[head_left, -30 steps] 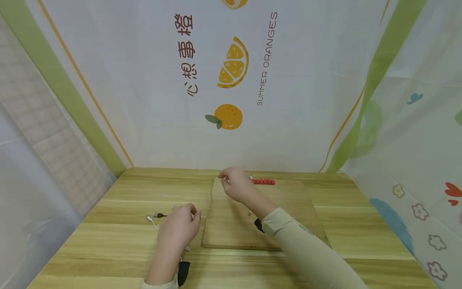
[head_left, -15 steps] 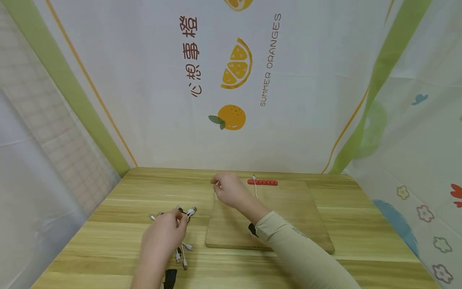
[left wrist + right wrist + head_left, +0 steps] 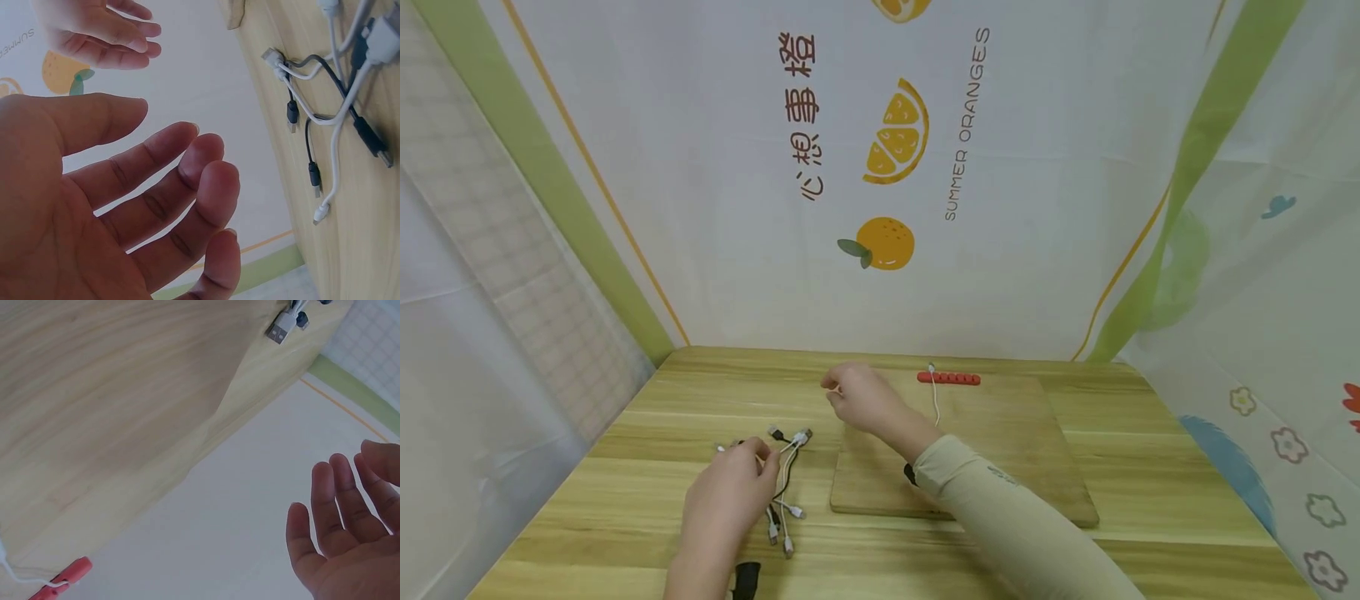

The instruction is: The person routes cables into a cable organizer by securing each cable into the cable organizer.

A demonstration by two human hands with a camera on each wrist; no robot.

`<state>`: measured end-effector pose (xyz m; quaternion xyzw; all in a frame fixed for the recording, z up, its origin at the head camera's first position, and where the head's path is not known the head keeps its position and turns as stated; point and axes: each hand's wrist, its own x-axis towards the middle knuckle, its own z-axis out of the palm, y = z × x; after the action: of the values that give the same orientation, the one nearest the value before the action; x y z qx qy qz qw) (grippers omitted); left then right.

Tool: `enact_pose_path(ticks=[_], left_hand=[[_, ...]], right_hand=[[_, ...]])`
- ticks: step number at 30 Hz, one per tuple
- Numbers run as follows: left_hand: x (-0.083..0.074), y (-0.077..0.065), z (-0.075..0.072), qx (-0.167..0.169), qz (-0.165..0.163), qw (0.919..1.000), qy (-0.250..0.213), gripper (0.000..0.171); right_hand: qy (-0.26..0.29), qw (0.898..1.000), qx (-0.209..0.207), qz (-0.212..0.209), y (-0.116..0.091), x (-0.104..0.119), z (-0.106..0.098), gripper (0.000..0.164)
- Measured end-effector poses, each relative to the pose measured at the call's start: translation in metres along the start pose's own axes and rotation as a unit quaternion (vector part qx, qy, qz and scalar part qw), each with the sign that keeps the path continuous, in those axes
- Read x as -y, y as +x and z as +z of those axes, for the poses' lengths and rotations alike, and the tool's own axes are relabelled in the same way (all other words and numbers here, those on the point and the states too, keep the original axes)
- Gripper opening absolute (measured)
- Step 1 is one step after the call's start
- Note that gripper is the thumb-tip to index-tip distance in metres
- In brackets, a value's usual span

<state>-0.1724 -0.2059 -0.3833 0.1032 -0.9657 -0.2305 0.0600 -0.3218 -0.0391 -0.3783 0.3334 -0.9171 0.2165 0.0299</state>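
My left hand (image 3: 730, 487) hovers over the left part of the table, beside a bundle of short black and white USB cables (image 3: 337, 119). Its fingers are loosely bent with nothing between them. My right hand (image 3: 861, 398) hangs above the far left corner of the wooden board (image 3: 1000, 450), fingers relaxed and holding nothing, as the right wrist view also shows. A red cable clip strip (image 3: 951, 378) lies along the board's far edge. One white cable (image 3: 936, 400) runs across the strip's left end, its plug pointing to the back. The left hand hides part of the bundle.
The wooden table (image 3: 647, 500) ends at a white curtain (image 3: 737, 275) printed with oranges. My right forearm, in a light sleeve (image 3: 1000, 500), crosses over the board.
Both hands have drifted left; the left one also came slightly nearer, uncovering more of the cable bundle. The right hand has moved off the strip's left end, exposing the white cable there.
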Motion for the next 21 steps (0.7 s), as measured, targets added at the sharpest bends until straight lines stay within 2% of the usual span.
enact_pose_path(ticks=[6, 12, 21], left_hand=[[0.005, 0.001, 0.004, 0.005, -0.003, 1.0, 0.005, 0.026], [0.015, 0.003, 0.012, 0.028, -0.002, 0.9994, 0.019, 0.015], [0.017, 0.005, 0.011, 0.05, -0.011, 0.9984, 0.026, 0.012]], right_hand=[[-0.06, 0.997, 0.047, -0.016, 0.011, 0.008, 0.013, 0.025], [-0.101, 0.989, 0.101, -0.044, 0.021, 0.014, 0.028, 0.024], [-0.145, 0.979, 0.127, -0.066, 0.022, 0.017, 0.044, 0.019]])
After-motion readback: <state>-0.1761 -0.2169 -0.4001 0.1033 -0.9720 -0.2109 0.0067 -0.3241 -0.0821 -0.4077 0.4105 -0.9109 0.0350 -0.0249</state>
